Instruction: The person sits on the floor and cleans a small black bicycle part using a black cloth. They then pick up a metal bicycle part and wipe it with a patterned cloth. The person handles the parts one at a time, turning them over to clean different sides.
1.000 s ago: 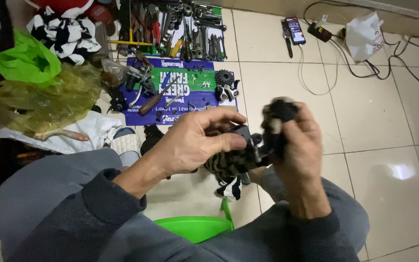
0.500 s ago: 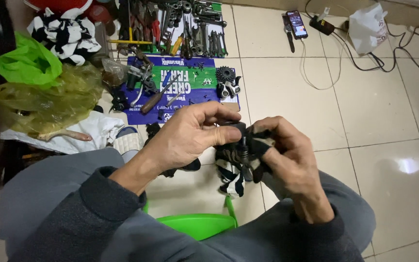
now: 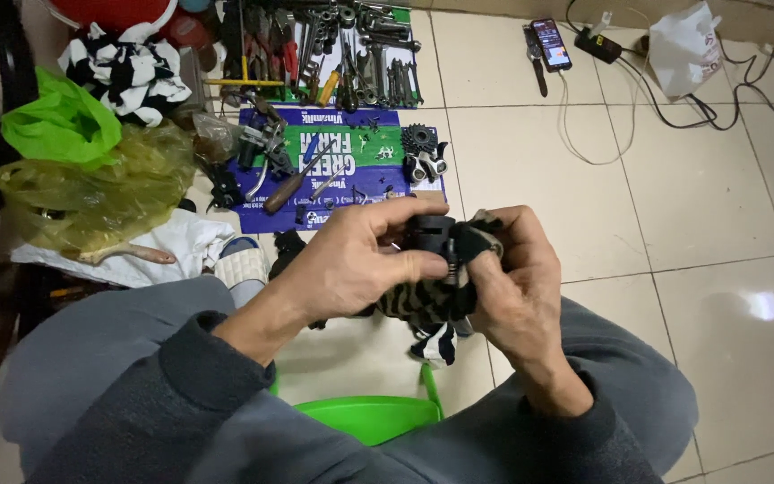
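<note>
Green plastic of a low stool [image 3: 365, 417] shows between the knees of a person in grey trousers and a dark grey sweater, seated above a pale tiled floor [image 3: 692, 197]. Just over the lap, both hands meet around a small black mechanical part [image 3: 432, 235] wrapped partly in a black-and-white striped rag [image 3: 427, 300], whose loose end hangs down toward the stool. The left hand [image 3: 360, 269] is closed on the part from the side, thumb and fingers pinching its black body, seemingly to keep it from turning. The right hand [image 3: 512, 287] cups the rag under and around the part, fingers curled shut on the cloth, which likely keeps grease off the skin and improves the grip. Beyond the hands, a blue and green printed sheet [image 3: 342, 166] lies flat on the floor as a work mat, carrying a screwdriver [image 3: 290, 186], small loose screws, a dark toothed cog cluster [image 3: 420, 142] and other metal bits kept where they cannot roll off. To the left sit a yellowish plastic bag [image 3: 91, 193], a bright green bag [image 3: 60, 121] and a white cloth [image 3: 163, 246]. Farther still, wrenches and pliers [image 3: 342, 49] lie in a row, and a phone [image 3: 550, 43] on a cable rests near a white bag [image 3: 683, 40].
</note>
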